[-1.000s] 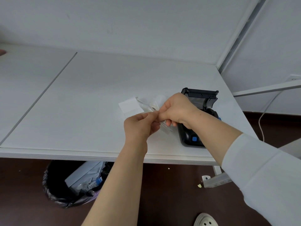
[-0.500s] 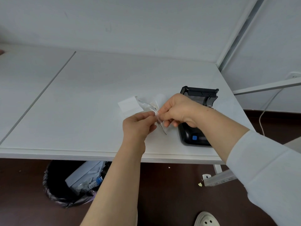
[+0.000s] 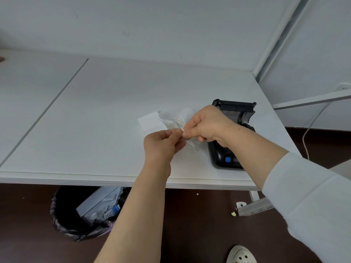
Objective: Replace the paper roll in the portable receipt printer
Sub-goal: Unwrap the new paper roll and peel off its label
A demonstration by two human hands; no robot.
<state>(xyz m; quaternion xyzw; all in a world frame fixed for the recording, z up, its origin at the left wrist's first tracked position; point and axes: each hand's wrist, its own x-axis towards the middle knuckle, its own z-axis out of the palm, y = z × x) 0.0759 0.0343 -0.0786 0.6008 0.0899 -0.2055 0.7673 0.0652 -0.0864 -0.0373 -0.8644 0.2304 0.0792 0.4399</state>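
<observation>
A black portable receipt printer point(image 3: 230, 158) with a blue button lies at the table's right front, its lid point(image 3: 235, 107) standing open. Both hands meet just left of it, above the table. My left hand point(image 3: 161, 145) and my right hand point(image 3: 207, 124) each pinch a clear plastic wrapper point(image 3: 171, 120) that holds a white paper roll; I cannot make out the roll's shape inside. A white strip of paper point(image 3: 150, 121) sticks out to the left of the wrapper. My right forearm hides the printer's middle.
The white table point(image 3: 95, 120) ends at a front edge close to me, with a seam on its left. Below on the dark floor stand a black bin point(image 3: 76, 215) with rubbish, a metal bracket point(image 3: 254, 207) and a white shoe point(image 3: 241, 255). A cable point(image 3: 307, 133) hangs at right.
Both hands stay pinched on the wrapper and have shifted slightly; the wrapper's lower flap has been drawn a little further down and right between the fingers.
</observation>
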